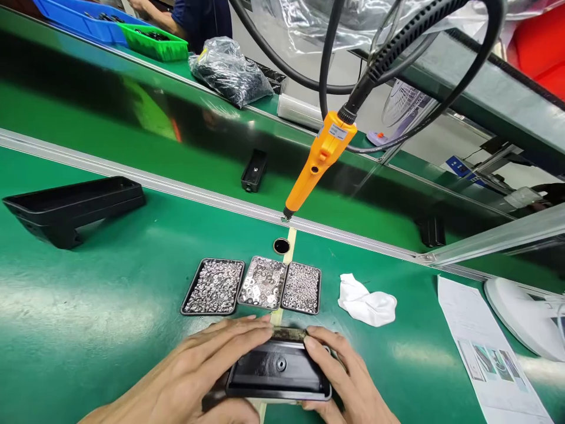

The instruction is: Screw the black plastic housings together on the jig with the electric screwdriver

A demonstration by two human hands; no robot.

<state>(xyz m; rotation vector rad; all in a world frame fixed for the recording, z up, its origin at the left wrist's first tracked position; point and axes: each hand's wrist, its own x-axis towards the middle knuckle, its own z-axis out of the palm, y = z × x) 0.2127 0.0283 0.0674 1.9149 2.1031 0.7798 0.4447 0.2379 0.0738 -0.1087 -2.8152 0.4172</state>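
Low in the view, a black plastic housing (273,371) is held between both hands, its hollow side with a small round boss facing up. My left hand (198,371) is closed around its left end, fingers along the far edge. My right hand (346,371) grips the right end, thumb and fingers bent over the corner. Beyond the hands stand three small trays: a left tray (184,305) of small metal parts, a middle tray (241,299) of washers, and a right tray (318,297) of small nut-like parts. The housing's underside is hidden.
An orange electric screwdriver (315,162) hangs tip down over the bench. A long black part (75,206) lies left, a white cloth (368,303) and a printed sheet (489,359) right. A small black box (254,171) is farther back. A person (189,20) is at the top left.
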